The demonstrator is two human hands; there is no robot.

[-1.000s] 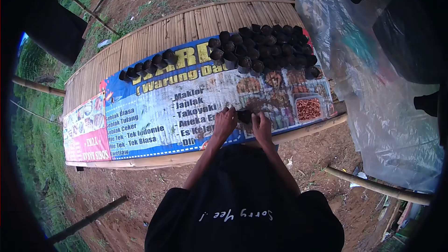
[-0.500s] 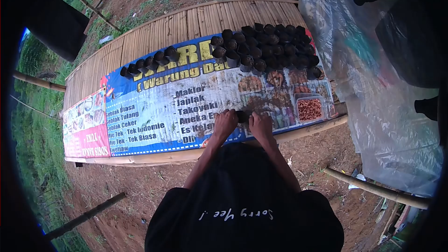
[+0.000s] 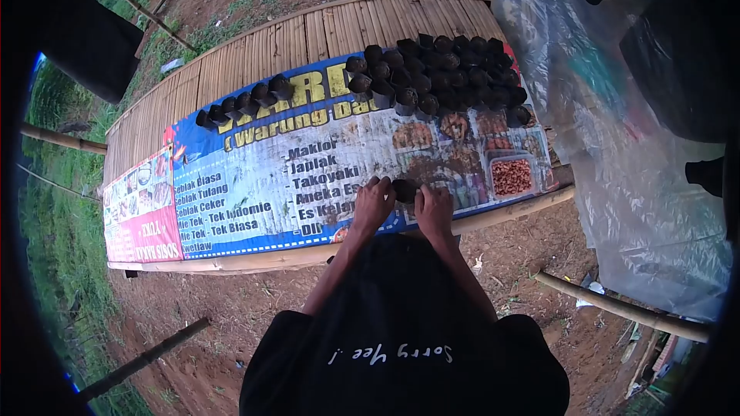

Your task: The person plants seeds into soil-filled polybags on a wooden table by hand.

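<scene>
Between my two hands is a small black plastic seedling bag, near the front edge of the banner-covered bamboo table. My left hand grips its left side with bent fingers. On the opposite side my right hand pinches the rim. The bag's dark mouth faces up towards me; whatever is inside cannot be made out. To the right of my hands sits a clear plastic tub of reddish-brown seeds. Many similar filled black bags stand in close rows beyond, at the back right.
A separate short row of black bags stands at the back left on the printed banner. Clear plastic sheeting hangs along the right side. Bamboo poles jut in near the table, above bare soil.
The bag between my hands shows a wider, rounder mouth than before. My hands have stayed in nearly the same place, slightly farther apart at the fingertips.
</scene>
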